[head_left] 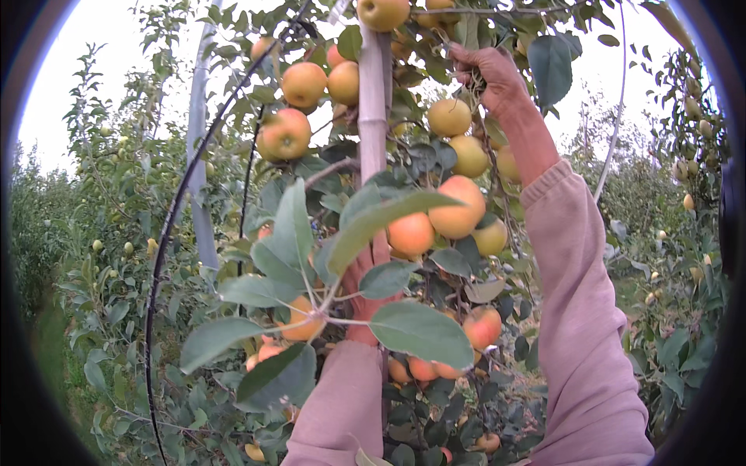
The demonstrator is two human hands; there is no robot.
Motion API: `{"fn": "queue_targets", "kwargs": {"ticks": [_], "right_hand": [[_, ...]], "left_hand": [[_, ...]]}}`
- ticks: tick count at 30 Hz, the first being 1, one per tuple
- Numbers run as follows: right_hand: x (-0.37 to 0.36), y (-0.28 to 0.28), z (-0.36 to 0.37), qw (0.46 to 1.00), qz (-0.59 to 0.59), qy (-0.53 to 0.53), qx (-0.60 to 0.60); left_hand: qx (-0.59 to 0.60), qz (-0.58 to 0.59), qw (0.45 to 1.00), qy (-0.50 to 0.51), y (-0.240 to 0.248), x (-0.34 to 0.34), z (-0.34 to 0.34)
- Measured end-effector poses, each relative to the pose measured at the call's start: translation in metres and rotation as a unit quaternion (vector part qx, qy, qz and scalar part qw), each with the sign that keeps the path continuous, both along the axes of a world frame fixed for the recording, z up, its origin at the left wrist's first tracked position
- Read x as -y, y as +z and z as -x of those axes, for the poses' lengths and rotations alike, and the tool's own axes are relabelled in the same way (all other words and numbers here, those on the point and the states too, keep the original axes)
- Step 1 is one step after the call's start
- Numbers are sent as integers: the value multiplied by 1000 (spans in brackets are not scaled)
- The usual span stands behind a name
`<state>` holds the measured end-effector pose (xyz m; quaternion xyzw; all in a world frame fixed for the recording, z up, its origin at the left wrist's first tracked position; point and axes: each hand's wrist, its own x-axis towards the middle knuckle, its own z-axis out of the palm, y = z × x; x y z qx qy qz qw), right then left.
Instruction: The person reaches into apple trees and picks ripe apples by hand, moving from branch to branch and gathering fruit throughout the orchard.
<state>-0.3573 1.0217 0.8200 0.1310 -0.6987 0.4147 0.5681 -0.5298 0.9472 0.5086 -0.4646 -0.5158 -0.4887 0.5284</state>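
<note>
A pale upright pole [373, 116], looking like bamboo or wood, stands among the branches of an apple tree. My left hand [362, 307] is closed round its lower part, with leaves [420, 332] in front hiding much of the fingers. Raised at the upper right, my right hand [491, 76] is in a closed grip among thin twigs and stems; exactly what lies in its fingers is too small to make out. Just below that hand hang yellow apples [449, 117]. Larger orange-yellow apples [458, 207] sit right of the pole, and blushed apples [287, 133] cluster on its left.
A black hose [172, 203] curves down on the left, near a grey post [197, 147]. A pale wire [616, 116] runs down at the right. A leafy shoot [311, 311] juts close in front of my left arm. More fruit trees [676, 326] stand behind.
</note>
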Motion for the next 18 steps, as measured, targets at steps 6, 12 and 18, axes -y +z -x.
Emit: {"fn": "queue_targets", "kwargs": {"ticks": [6, 12, 18], "right_hand": [[33, -120, -75, 997, -1, 6, 71], [83, -211, -122, 957, -58, 77, 275], [104, -317, -107, 784, -300, 233, 491]], "left_hand": [[-21, -5, 1000, -20, -5, -11, 9], [-42, -34, 998, -42, -6, 29, -3], [26, 44, 980, -193, -44, 14, -53]]}}
